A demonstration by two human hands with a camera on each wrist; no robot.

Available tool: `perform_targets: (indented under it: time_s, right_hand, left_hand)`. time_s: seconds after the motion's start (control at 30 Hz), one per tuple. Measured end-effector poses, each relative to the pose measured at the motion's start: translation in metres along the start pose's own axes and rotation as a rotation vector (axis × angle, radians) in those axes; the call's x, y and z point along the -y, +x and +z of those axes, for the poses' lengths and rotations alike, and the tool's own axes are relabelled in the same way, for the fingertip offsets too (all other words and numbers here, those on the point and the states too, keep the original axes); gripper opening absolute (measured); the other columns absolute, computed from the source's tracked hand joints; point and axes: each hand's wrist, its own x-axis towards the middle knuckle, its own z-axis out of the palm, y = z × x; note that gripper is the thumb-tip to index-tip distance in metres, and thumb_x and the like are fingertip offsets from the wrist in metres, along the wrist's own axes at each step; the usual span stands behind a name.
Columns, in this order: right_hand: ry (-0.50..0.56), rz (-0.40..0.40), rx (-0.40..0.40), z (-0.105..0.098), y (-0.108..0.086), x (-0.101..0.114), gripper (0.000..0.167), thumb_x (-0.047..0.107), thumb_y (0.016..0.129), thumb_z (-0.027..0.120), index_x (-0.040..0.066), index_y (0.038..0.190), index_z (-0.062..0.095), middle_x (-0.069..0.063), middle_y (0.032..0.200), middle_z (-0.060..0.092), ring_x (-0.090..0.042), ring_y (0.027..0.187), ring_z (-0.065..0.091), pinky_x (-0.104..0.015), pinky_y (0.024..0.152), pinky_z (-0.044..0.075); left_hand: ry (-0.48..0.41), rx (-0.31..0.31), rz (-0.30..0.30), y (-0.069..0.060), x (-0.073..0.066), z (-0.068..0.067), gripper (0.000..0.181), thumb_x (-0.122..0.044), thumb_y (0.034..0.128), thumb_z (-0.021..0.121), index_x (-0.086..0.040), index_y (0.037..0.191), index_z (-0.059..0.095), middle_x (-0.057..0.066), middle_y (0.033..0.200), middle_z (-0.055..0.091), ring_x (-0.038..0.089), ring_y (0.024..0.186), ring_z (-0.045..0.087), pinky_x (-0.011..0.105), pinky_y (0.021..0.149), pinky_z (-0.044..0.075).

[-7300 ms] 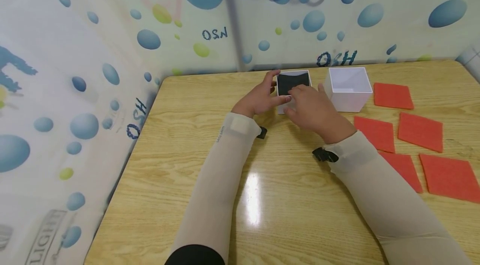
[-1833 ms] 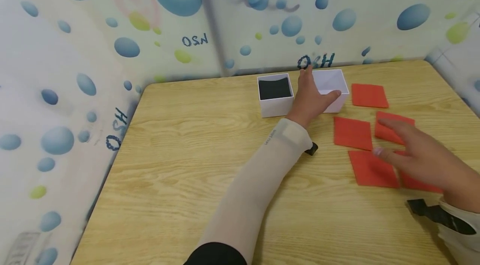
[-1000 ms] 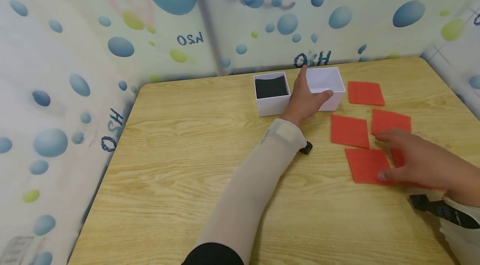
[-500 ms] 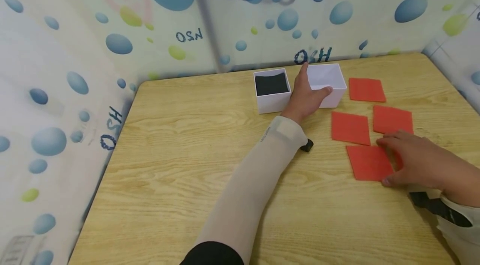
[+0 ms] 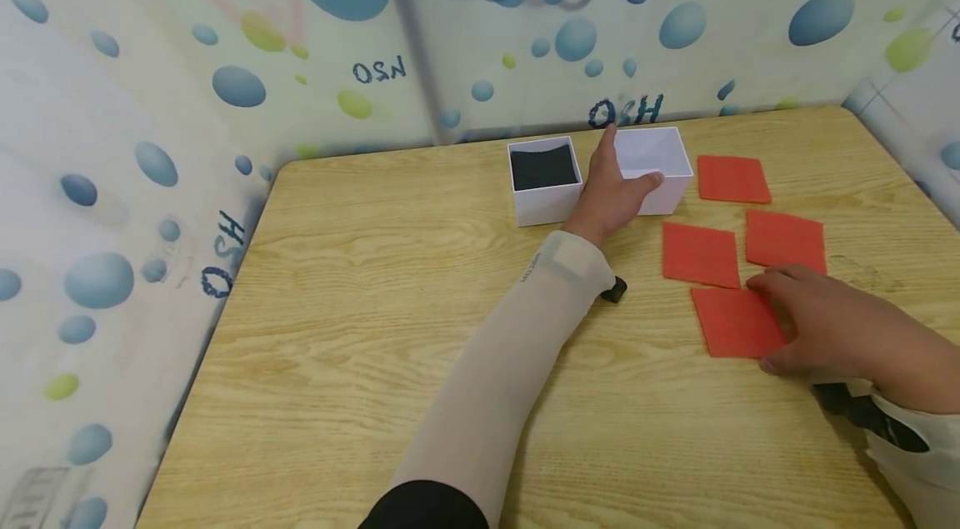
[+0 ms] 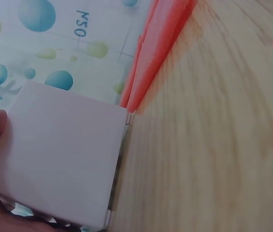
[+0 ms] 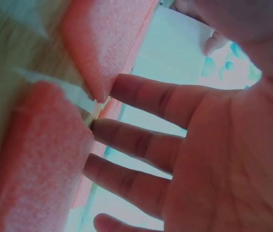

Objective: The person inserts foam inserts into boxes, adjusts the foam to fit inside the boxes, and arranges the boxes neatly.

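Note:
In the head view my left hand [image 5: 611,194] grips the right-hand white box [image 5: 663,194], thumb over the front rim and fingers down its left side; the left wrist view shows the thumb at one side of the box [image 6: 59,154]. My right hand [image 5: 836,327] is low over the table at the right, beside a red square [image 5: 735,325]. Its fingers stretch out in the right wrist view, tips at the edges of two red pieces, one above [image 7: 95,43] and one below [image 7: 44,164]. The thumb's contact cannot be made out.
Just left of the gripped box stands a smaller white box [image 5: 546,206] with black material [image 5: 543,167] inside. Other red squares lie at the back right [image 5: 733,179], in the middle [image 5: 701,254] and near my right hand [image 5: 785,237]. A patterned sheet hangs behind the table [image 5: 337,346].
Both hands were at the smaller box at first. My left hand has since moved to the right-hand box, and my right hand has gone to the red squares, lately shifting slightly left.

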Motion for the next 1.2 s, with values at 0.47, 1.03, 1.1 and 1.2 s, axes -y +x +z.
perform_targets:
  time_s: [0.47, 1.03, 1.1, 1.2]
  right_hand:
    - [-0.030, -0.028, -0.061, 0.0016, 0.0023, -0.0003, 0.093, 0.042, 0.061, 0.100, -0.006, 0.130, 0.058, -0.028, 0.129, 0.058, -0.044, 0.110, 0.057, -0.062, 0.088, 0.054]
    - [-0.034, -0.025, -0.075, 0.0009, 0.0028, -0.0019, 0.096, 0.041, 0.062, 0.097, -0.008, 0.134, 0.057, -0.030, 0.133, 0.059, -0.048, 0.115, 0.055, -0.065, 0.089, 0.051]
    - [-0.042, -0.027, -0.077, 0.0005, 0.0028, -0.0014, 0.094, 0.042, 0.062, 0.097, -0.007, 0.133, 0.060, -0.027, 0.129, 0.061, -0.045, 0.111, 0.056, -0.063, 0.086, 0.052]
    - [-0.052, -0.023, -0.079, -0.0003, 0.0025, -0.0001, 0.090, 0.041, 0.061, 0.097, -0.005, 0.130, 0.062, -0.023, 0.124, 0.061, -0.041, 0.108, 0.056, -0.060, 0.083, 0.053]
  left_hand:
    - [-0.011, -0.001, -0.003, -0.0002, -0.0006, -0.0001, 0.096, -0.041, 0.0986, 0.073, -0.043, 0.168, 0.006, -0.014, 0.171, 0.023, 0.013, 0.141, 0.042, 0.039, 0.123, 0.038]
    - [-0.017, -0.003, 0.010, -0.0002, 0.0000, -0.0007, 0.095, -0.040, 0.0988, 0.073, -0.041, 0.169, 0.008, -0.012, 0.171, 0.025, 0.014, 0.139, 0.043, 0.039, 0.122, 0.038]
    - [-0.015, 0.001, 0.008, -0.0003, -0.0001, -0.0009, 0.096, -0.041, 0.0990, 0.072, -0.041, 0.169, 0.007, -0.012, 0.171, 0.024, 0.014, 0.139, 0.043, 0.039, 0.123, 0.038]
    - [-0.015, 0.002, 0.006, -0.0002, 0.0004, -0.0005, 0.096, -0.041, 0.0988, 0.073, -0.042, 0.168, 0.007, -0.012, 0.171, 0.024, 0.014, 0.139, 0.043, 0.039, 0.122, 0.038]
